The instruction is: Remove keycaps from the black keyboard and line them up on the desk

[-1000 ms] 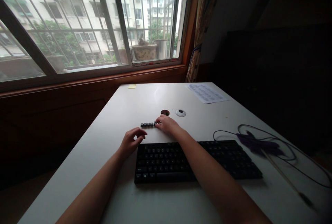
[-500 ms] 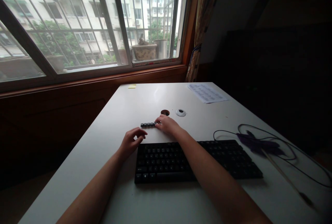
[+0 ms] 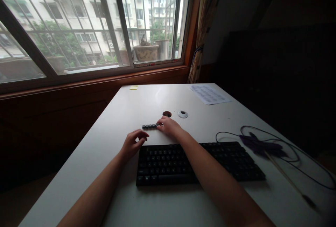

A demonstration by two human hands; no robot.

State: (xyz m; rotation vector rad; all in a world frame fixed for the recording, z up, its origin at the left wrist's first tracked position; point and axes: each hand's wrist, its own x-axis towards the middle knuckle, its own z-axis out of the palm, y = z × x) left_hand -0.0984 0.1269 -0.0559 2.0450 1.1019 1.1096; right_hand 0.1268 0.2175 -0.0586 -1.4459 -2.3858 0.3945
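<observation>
A short row of black keycaps (image 3: 149, 126) lies on the white desk beyond the black keyboard (image 3: 168, 165). My right hand (image 3: 169, 126) is at the row's right end, thumb and fingers closed round a keycap there; the fingers partly hide it. My right forearm crosses above the keyboard and covers some of its keys. My left hand (image 3: 134, 143) rests by the keyboard's far left corner, in front of the row. Its fingers are loosely bent, thumb apart from them, with nothing seen between.
Behind the right hand are a round hole (image 3: 167, 114) in the desk and a white grommet ring (image 3: 183, 114). Printed paper (image 3: 210, 94) and a yellow sticky note (image 3: 133, 87) lie at the far edge. A cable (image 3: 296, 143), purple cloth (image 3: 259, 145) and thin stick (image 3: 285, 176) lie right.
</observation>
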